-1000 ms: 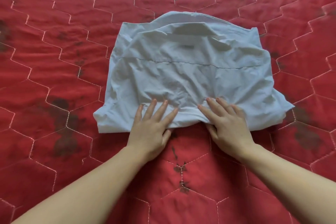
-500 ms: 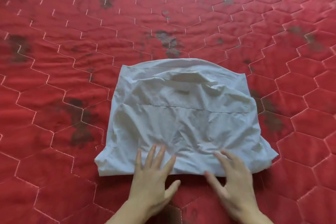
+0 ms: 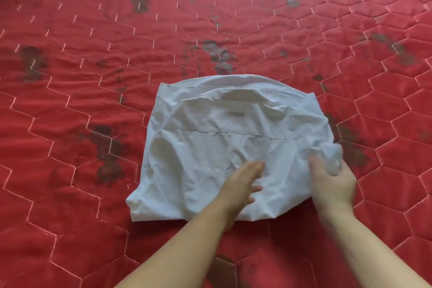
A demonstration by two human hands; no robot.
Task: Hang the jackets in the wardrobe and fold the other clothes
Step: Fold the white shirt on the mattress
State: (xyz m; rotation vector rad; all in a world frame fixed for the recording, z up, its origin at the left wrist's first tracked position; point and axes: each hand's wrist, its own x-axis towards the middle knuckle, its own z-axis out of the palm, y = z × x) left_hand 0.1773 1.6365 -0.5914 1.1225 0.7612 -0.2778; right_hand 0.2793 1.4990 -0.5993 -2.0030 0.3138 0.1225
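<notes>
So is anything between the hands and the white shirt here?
Nothing visible: the left hand rests flat on the white shirt, and the right hand grips its bunched right edge on the red quilt.

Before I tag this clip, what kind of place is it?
Probably a bedroom: a red quilted bedspread fills the view, and both hands work a half-folded white shirt on it.

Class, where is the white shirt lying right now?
The white shirt lies low-centre on the red quilt, left hand pressing it, right hand gripping its right edge.
</notes>
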